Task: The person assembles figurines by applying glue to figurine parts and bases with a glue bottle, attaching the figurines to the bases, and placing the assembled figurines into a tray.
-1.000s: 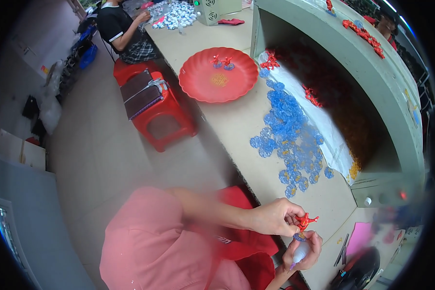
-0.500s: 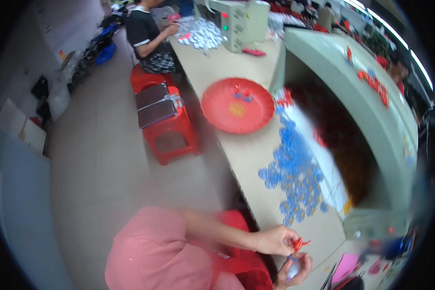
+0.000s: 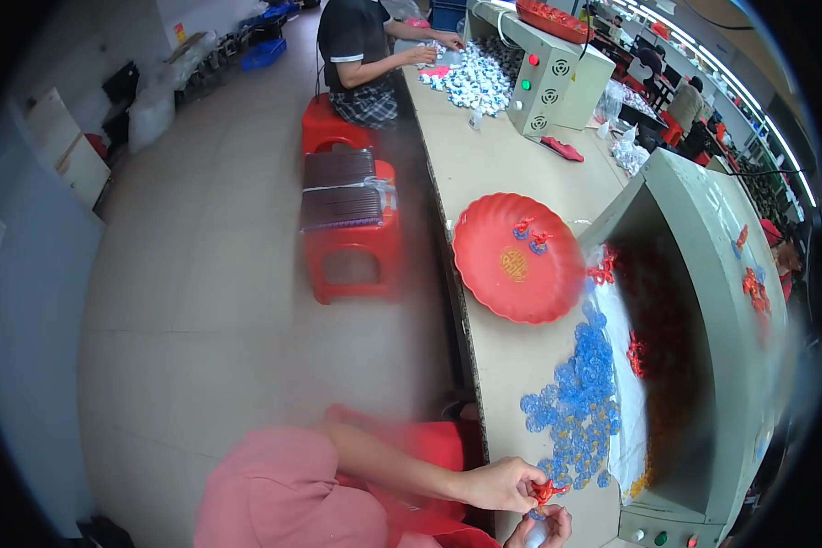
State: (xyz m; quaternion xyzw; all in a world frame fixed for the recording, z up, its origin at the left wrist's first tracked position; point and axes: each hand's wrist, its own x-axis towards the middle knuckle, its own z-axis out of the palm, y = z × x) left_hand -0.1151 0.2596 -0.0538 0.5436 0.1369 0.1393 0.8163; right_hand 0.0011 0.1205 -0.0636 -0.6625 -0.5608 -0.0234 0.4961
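Left hand [image 3: 500, 484] pinching a small red plastic piece [image 3: 548, 492], right hand [image 3: 543, 529] curled around a pale part below, blue plastic rings [image 3: 580, 402] just beside, red scalloped plate [image 3: 518, 258] beyond

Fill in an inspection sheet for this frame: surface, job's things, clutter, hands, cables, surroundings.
Surface: long beige workbench, mostly bare between the piles.
Job's things: small red plastic piece pinched in the left hand; right hand just below it holds a pale part, too small to tell. Heap of blue ring pieces on a white sheet beside them.
Clutter: red scalloped plate with a few red and blue pieces; grey box with indicator lights.
Hands: both closed on their parts, near the bench edge.
Cables: dark cable over the far hood; its ends cannot be traced.
Surroundings: red stools; a seated co-worker sorting white pieces; grey hood on the right.
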